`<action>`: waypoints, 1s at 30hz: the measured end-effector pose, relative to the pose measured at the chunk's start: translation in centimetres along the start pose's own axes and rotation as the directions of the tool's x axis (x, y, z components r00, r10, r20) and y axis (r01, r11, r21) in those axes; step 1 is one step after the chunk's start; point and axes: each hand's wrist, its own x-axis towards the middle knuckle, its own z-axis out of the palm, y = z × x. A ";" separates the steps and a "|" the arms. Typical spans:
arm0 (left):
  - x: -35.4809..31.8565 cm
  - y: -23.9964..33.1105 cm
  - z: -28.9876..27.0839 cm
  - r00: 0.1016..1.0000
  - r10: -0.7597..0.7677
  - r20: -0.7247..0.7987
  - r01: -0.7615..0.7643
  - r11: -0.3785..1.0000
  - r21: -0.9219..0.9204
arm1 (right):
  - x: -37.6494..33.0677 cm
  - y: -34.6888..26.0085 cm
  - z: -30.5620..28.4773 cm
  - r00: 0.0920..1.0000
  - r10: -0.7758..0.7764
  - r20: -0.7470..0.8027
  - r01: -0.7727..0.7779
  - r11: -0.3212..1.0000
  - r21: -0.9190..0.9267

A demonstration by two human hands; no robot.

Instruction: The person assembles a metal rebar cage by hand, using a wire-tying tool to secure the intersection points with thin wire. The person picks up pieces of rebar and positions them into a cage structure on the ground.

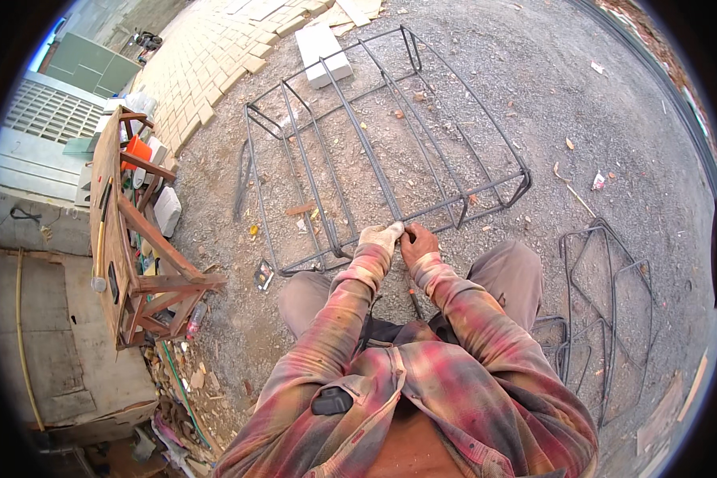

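Note:
A rebar cage of long dark steel bars and bent stirrups lies on the gravel in front of me. My left hand, in a pale work glove, grips the near end of the cage where a long bar meets a cross bar. My bare right hand is closed right beside it at the same joint, fingers pinched on something thin that is too small to make out. Both plaid sleeves come up from the lower edge. A thin tool with a red handle shows below my hands between my knees.
A wooden bench frame lies on its side at the left. Bent rebar stirrups are piled at the right. A white block sits at the cage's far end, beside brick paving. Concrete slabs lie at the lower left.

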 end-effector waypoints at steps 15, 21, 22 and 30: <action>-1.6 0.9 -1.4 0.833 -0.318 0.452 0.498 0.787 -0.364 | 0.2 -2.6 -2.3 0.952 -0.032 0.306 0.112 0.963 -0.246; -1.8 -1.6 -0.4 0.816 -0.111 0.567 0.527 0.544 -0.653 | 0.5 -5.2 -2.4 0.910 0.126 0.396 0.074 0.889 -0.452; -1.9 -1.7 -0.1 0.832 -0.102 0.546 0.502 0.557 -0.661 | 0.9 -4.6 -2.2 0.910 0.133 0.393 0.069 0.886 -0.459; -2.8 -2.0 2.6 0.931 -0.175 0.320 0.362 0.545 -0.756 | 5.2 -3.4 -3.7 0.748 0.300 0.591 0.136 0.803 -0.580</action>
